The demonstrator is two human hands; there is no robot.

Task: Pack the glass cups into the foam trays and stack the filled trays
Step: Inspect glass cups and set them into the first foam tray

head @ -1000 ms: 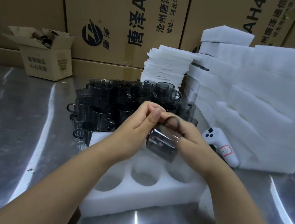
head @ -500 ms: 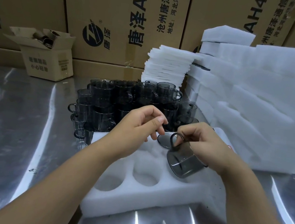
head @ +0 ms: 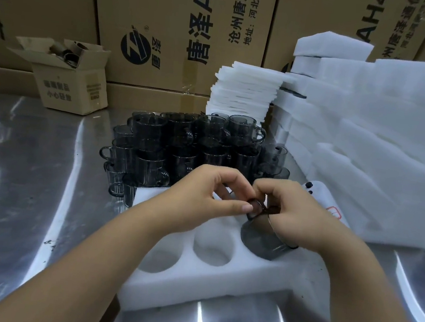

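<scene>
Clasped in the right hand [head: 297, 218] and tilted over the white foam tray's [head: 192, 285] right pocket, the smoky grey glass cup [head: 260, 241] may jam askew; whether the left hand [head: 202, 194] pinches its handle is unclear.

Smoky grey cups [head: 181, 144], white tray [head: 192, 285].
Table [head: 31, 180] streaked silver; cartons [head: 168, 23] at 12 o'clock brown with black print; foam stacks [head: 395, 128] at 2 o'clock white; controller [head: 320, 193] white, red-outlined label.
</scene>
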